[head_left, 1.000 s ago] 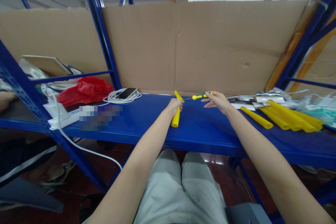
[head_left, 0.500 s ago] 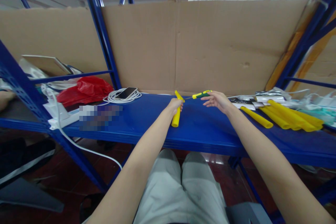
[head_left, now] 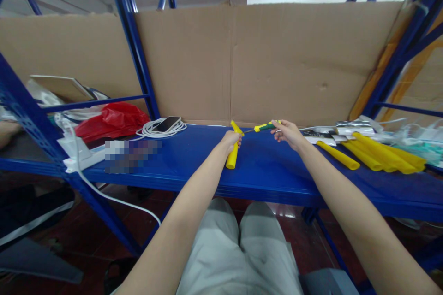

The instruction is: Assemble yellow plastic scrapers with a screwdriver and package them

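Observation:
My left hand (head_left: 232,140) is closed around a yellow tube-like piece (head_left: 231,160). Its thick round end points down toward me, and a slimmer slanted part shows above my fingers; the middle is hidden by the hand. At the right, my right hand (head_left: 287,133) pinches the rear of a screwdriver (head_left: 266,126) with a green and yellow handle. The screwdriver lies nearly level, its thin shaft pointing left to the yellow piece beside my left fingers. Whether the tip touches a screw is too small to tell. Both hands are above the blue shelf (head_left: 194,161).
Several yellow tubes (head_left: 380,154) lie at the right, beside silvery and white packets (head_left: 356,128). On the left are a coiled white cable (head_left: 159,133) with a phone (head_left: 168,123), a red plastic bag (head_left: 116,120) and a white bracket-like object (head_left: 78,154). Cardboard (head_left: 277,64) stands behind.
My right hand's fingers have curled in more around the screwdriver handle, which has turned slightly. My left hand and the yellow piece stay nearly where they were.

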Demonstrator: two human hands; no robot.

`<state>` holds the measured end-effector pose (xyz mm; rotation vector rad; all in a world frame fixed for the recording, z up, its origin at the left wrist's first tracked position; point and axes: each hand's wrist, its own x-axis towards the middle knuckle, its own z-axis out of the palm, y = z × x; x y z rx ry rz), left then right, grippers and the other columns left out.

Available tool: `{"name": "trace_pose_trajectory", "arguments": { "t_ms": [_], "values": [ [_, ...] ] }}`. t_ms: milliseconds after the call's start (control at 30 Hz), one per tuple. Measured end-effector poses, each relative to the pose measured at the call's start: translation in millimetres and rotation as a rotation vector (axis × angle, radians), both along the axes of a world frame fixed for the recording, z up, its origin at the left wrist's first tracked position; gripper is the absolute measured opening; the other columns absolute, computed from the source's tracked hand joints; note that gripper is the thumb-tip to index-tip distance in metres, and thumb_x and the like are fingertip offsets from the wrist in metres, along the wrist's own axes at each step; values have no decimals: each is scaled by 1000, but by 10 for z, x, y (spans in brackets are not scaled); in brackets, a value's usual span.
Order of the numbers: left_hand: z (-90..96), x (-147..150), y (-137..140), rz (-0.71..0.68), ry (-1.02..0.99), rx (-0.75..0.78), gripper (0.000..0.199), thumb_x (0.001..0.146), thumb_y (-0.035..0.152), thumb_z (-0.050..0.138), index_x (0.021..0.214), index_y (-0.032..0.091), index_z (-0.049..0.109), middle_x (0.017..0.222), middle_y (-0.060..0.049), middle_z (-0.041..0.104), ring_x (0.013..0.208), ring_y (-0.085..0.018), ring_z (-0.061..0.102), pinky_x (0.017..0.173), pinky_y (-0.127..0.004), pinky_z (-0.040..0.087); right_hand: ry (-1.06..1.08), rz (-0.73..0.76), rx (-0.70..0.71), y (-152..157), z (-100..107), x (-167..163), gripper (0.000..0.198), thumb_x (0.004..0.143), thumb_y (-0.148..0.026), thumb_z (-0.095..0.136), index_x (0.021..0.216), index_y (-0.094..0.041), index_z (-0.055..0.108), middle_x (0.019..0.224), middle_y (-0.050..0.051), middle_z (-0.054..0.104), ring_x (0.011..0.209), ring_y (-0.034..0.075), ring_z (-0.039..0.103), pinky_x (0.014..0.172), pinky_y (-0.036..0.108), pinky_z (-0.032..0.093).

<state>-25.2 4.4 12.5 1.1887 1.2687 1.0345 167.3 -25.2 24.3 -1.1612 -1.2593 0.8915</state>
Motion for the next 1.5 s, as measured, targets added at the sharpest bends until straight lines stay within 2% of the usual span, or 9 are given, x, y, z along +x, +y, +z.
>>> {"name": "trace_pose_trajectory", "arguments": {
  "t_ms": [200,400,500,600,833,1033,1267,1500],
  "values": [
    [-20,-8,33,-18,-7,10,8,81,6,53,77,13,54,45,8,39,34,-4,34,41,-19,27,-13,10,55,1,-15,2,21,85,-37,59,90,-16,56,53,-4,56,37,6,48,36,16,35],
    [-34,-8,55,-10,-20,4,8,81,10,58,75,13,53,46,8,40,34,-3,34,40,-19,28,118,191,36,-53,35,14,16,86,-23,56,101,-16,56,60,0,64,40,8,53,39,18,38],
    [-35,2,52,4,-15,5,10,82,6,53,74,13,52,45,8,40,34,-4,35,41,-19,29,161,226,26,-61,51,11,12,85,-18,55,97,-16,55,63,2,67,42,8,55,40,18,40],
    [-35,10,47,3,-8,10,11,81,4,52,74,13,52,45,7,40,34,-4,35,41,-20,29,166,180,25,-42,49,5,3,85,-18,55,85,-16,53,61,2,67,40,8,54,40,17,40],
    [-33,0,52,-13,-20,10,11,81,5,54,74,13,54,45,8,40,34,-4,33,41,-19,28,102,45,-7,-9,26,14,17,85,-27,59,75,-15,53,54,1,63,37,7,52,37,16,39],
    [-38,-8,57,-30,-21,0,3,80,11,58,79,13,56,45,8,39,35,-4,34,40,-18,27,31,-53,-15,-25,25,4,21,84,-32,62,74,-15,56,53,0,62,35,6,50,35,16,37],
    [-25,3,29,5,-7,2,13,81,4,54,74,14,51,45,8,38,35,-4,34,41,-19,28,-74,-136,-64,-36,21,-4,26,83,-37,62,74,-14,58,51,3,61,35,7,51,34,16,36],
    [-31,10,23,18,15,18,15,79,2,51,72,15,49,45,8,38,36,-5,35,43,-20,30,-158,-168,-128,-14,-3,7,28,87,-38,56,78,-12,60,41,1,55,33,8,48,32,16,33]
  ]
}}
